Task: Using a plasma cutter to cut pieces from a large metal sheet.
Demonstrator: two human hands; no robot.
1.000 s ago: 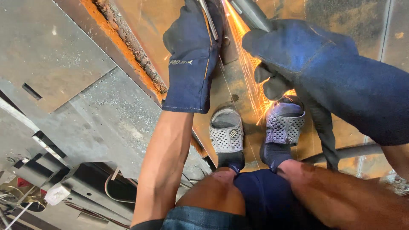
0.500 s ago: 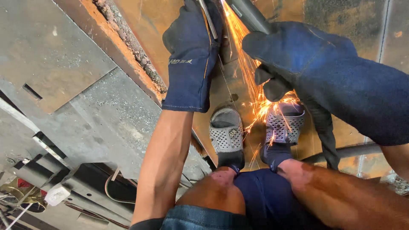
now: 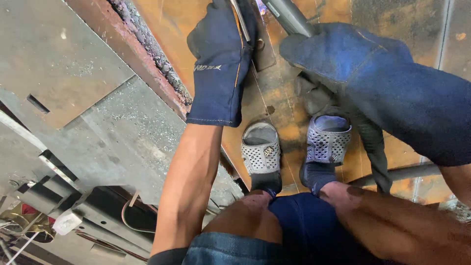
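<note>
Hands: 2, both in dark blue work gloves. Left hand (image 3: 223,59) lies flat, fingers together, on a thin metal rule (image 3: 240,22) at the far edge; not clamped, just pressing it down on the plate. Right hand (image 3: 343,59) is wrapped tight round a grey torch barrel (image 3: 289,17), which runs off the far edge of view.
Torch: 1, far centre-right, tip just right of the rule; small bluish glow at the tip, partly cut off by the frame edge.
Plate: 1 rusty orange steel plate (image 3: 284,98) underfoot, w/ faint scribed lines running near to far.
Feet: 2 grey perforated clogs, left clog (image 3: 261,149) and right clog (image 3: 327,140), side by side on the plate, near of the hands.
Change vs 0.5 s ago: orange spark shower betw. the hands and over the clogs is gone; hands, rule and torch sit in the same spots.
Around: rough slag-crusted plate edge (image 3: 147,49) running diag. left of the left hand; grey steel sheets (image 3: 73,73) further left, lower down; cut offcuts and scrap (image 3: 64,216) near left; dark hose (image 3: 378,162) trailing from the right hand past the right clog.
In the way: right glove hides the torch grip; knees block the near part of the plate.
</note>
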